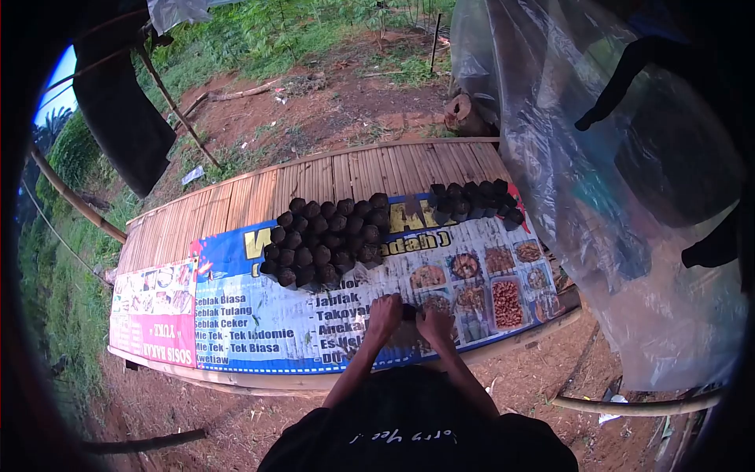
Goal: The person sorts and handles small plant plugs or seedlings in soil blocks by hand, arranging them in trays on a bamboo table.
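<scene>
Small black object (408,312) held between the hands (385,313), partly covered by them, exact shape unclear.

Soft, diffuse daylight fills the open ground (346,110), and the bamboo worktop (314,177) is fairly evenly lit, with no hard shadows. The sky (64,75) is a bright patch at upper left. Pale sheen streaks the clear plastic sheeting (543,165), washing out what lies behind it. The filled black bags (318,232) and the black shirt (417,417) sink into shadow with little detail. The hands (384,313) look slightly soft. Strong fisheye distortion bows the worktop's edges, and heavy black vignetting swallows the corners.
</scene>
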Motion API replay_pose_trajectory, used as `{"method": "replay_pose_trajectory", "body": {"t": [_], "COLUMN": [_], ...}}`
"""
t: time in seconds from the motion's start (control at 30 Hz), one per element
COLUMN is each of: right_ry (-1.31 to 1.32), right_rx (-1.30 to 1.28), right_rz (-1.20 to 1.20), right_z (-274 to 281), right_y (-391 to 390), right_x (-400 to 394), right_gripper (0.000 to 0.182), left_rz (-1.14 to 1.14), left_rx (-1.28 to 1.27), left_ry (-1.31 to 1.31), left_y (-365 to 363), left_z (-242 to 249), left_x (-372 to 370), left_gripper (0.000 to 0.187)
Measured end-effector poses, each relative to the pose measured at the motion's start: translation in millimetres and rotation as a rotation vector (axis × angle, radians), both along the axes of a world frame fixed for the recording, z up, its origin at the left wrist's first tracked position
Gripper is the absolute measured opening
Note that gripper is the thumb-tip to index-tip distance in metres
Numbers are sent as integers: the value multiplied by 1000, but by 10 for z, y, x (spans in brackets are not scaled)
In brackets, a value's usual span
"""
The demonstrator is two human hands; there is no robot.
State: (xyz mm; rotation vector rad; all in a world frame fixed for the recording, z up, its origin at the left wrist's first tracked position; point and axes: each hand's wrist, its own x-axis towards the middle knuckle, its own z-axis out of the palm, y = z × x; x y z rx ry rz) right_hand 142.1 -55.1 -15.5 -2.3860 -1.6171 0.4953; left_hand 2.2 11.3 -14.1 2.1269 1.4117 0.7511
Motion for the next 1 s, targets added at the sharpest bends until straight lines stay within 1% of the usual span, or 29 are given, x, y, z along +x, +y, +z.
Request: {"method": "replay_pose_trajectory", "body": {"t": [0.03,0.07,0.1,0.17,0.27,0.33,0.4,0.47,0.5,0.57,0.67,0.73,0.87,0.9,0.93,1.0], "right_ry": [-25,-50,-48,-27,-24,-53,-42,-15,-19,-21,6,67,18,30,45,33], "right_rx": [47,95,89,184,213,173,256,260,227,189,216,204,205,201,180,182], "right_rz": [23,47,46,55,83,106,131,131,123,113,115,116,130,149,170,171], "right_z": [-3,-6,36,161,4,-73,-40,14,-26,-128,-76,-15,-96,-9,65,-16], "right_y": [-4,5,17,28,115,66,194,222,257,220,324,280,346,346,280,321], "right_x": [15,30,39,47,126,134,188,203,208,204,233,231,239,234,201,183], "right_gripper": [30,29,29,27,25,25,25,25,25,25,25,24,23,24,24,25], "left_rz": [-34,-36,-19,-1,23,49,39,68,67,53,66,81,82,82,80,78], "left_rx": [-58,-62,-63,-78,-64,-142,-125,-155,-153,-189,-181,-197,-197,-195,-179,-168], "left_ry": [66,68,42,21,5,-14,-21,-94,-96,-5,-67,-56,-25,-25,-50,-74], "left_y": [38,49,31,-19,-22,-77,-35,-90,-58,-32,-6,-17,-35,-7,-60,-89], "left_z": [-19,-41,15,93,141,112,175,242,191,71,164,157,74,117,139,102], "left_x": [-2,1,8,3,11,13,15,20,32,35,41,35,10,15,-2,-18], "left_gripper": [10,10,11,11,12,13,13,14,14,16,16,16,16,16,16,17]}}
